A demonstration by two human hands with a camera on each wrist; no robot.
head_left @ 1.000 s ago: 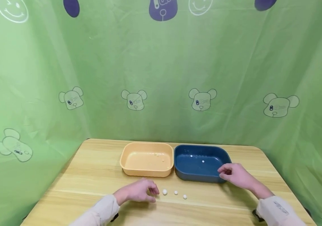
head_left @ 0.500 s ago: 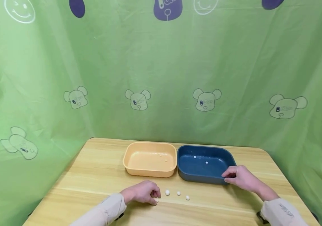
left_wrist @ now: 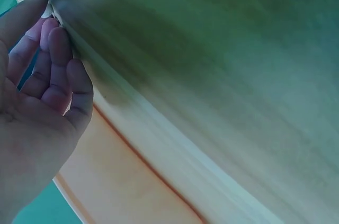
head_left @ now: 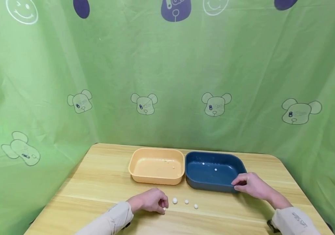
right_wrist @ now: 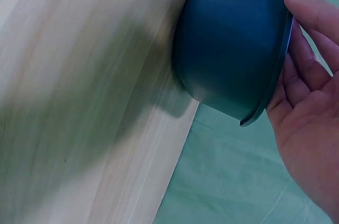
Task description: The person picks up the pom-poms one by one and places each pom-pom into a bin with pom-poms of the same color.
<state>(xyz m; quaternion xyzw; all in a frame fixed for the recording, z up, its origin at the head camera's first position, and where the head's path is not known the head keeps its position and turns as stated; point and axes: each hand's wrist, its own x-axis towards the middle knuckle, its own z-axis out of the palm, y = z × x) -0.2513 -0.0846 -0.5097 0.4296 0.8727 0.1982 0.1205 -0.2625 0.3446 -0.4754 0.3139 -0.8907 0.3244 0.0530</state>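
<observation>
My left hand (head_left: 150, 199) is low over the table, thumb and fingertips pinching a small white ball (left_wrist: 46, 11) near the tabletop. Most of that ball is hidden by the fingers. To its right, three more white balls lie in a loose row: a larger one (head_left: 174, 200), a small one (head_left: 186, 201) and another (head_left: 196, 206). My right hand (head_left: 254, 186) holds the near right corner of a dark blue basin (head_left: 211, 187) by its rim, the thumb outside and the fingers partly hidden behind the wall. Two white balls, one being this ball (head_left: 215, 169), lie inside it.
An orange basin (head_left: 155, 180) stands directly left of the blue one, with several tiny pale balls (head_left: 173, 167) on its floor. Both sit toward the back of the wooden table (head_left: 103, 173). A green patterned curtain (head_left: 173, 71) hangs behind and at both sides.
My left fingers have closed on a small white ball. My right hand has come to the blue basin's rim and grips it. The head view has shifted slightly.
</observation>
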